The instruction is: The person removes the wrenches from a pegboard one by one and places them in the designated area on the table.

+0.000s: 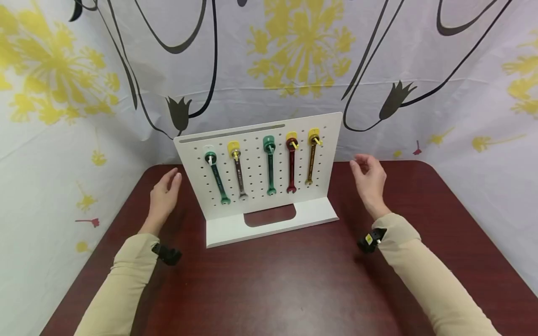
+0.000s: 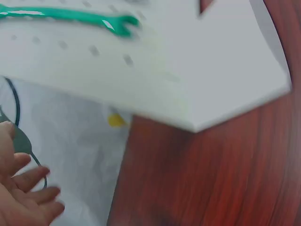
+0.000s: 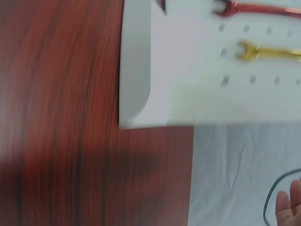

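A white pegboard stand stands upright on the table, with several combination wrenches hanging from its hooks. From left to right they are a dark green wrench, a silver-grey wrench, a green wrench, a red wrench and a gold wrench. Left of the board, my left hand hovers with relaxed fingers and holds nothing. My right hand is raised off the board's right edge, fingers loosely bent, also holding nothing. Both wrist views catch only some fingers at the border.
The dark red wooden table extends around the stand. Behind it hangs a white curtain with yellow and grey flower prints. The stand's base has an oblong cutout. Each wrist carries a small black camera.
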The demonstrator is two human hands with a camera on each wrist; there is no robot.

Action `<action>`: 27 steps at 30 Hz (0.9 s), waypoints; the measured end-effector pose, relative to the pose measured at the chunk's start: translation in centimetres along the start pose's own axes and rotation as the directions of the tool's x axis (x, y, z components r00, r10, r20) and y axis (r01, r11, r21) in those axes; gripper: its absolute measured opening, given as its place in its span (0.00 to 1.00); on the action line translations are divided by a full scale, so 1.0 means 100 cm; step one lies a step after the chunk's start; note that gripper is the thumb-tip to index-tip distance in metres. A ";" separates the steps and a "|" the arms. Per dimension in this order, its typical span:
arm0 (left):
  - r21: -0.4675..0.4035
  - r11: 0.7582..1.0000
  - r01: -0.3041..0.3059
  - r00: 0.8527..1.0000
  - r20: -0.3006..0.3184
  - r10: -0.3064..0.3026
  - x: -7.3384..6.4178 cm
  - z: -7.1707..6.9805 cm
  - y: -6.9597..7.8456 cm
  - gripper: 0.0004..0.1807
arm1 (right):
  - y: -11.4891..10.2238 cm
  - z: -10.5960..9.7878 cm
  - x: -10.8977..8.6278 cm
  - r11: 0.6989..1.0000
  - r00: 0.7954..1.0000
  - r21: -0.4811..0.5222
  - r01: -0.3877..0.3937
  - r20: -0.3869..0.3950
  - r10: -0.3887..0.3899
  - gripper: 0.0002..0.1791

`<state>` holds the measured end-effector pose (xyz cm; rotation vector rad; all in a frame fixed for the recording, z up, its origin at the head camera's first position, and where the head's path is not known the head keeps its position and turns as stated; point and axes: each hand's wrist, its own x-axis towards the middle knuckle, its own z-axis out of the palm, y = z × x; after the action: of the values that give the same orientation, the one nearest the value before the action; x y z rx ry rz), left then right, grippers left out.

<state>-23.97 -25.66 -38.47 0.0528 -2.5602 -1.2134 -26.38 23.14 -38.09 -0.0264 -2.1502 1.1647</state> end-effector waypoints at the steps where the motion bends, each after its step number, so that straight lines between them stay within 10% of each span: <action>1: -0.084 0.996 0.019 0.999 -0.027 -0.021 -0.002 0.002 0.003 0.30 | -0.004 0.002 -0.002 0.999 1.000 0.031 -0.012 -0.009 0.012 0.12; 7: -0.498 0.867 0.013 0.985 -0.142 -0.096 -0.010 0.013 0.025 0.24 | -0.027 0.020 -0.016 0.984 0.999 0.176 -0.042 0.012 0.041 0.11; 13: -0.636 0.766 -0.088 0.967 -0.241 -0.089 -0.010 0.020 0.044 0.21 | -0.046 0.035 -0.024 0.964 0.999 0.265 -0.029 0.051 0.016 0.12; 27: -0.595 0.784 -0.178 0.936 -0.348 -0.052 -0.012 0.028 0.047 0.08 | -0.050 0.062 -0.026 0.965 0.998 0.257 -0.053 0.057 0.039 0.10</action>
<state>-23.16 -20.37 -36.88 0.0290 -1.7450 -1.7780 -26.52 14.79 -38.07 0.0705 -2.0337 1.4800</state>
